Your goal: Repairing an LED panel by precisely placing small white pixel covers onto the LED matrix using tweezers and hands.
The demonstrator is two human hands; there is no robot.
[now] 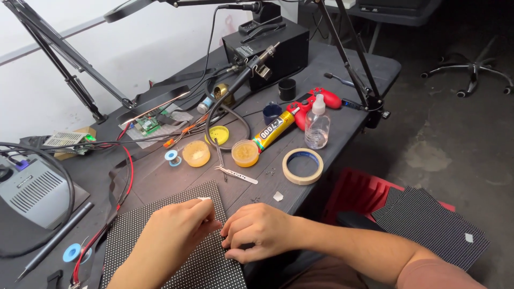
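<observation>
A black dotted panel point(160, 219) lies flat at the near edge of the dark workbench point(332, 64). My left hand point(171, 235) rests on the panel, fingers pinched on a small white piece near its upper right part. My right hand point(257, 230) is curled over the panel's right edge, its fingertips meeting those of the left hand. Metal tweezers point(238, 174) lie just beyond the panel.
Behind the panel stand two yellow tubs point(196, 153) point(245, 153), a glue tube point(274, 130), a roll of tape point(303, 166), a clear bottle point(317, 126) and a black station box point(273, 48). A grey unit point(32, 190) sits left. More dotted panels point(428, 219) lie on a red crate point(356, 192).
</observation>
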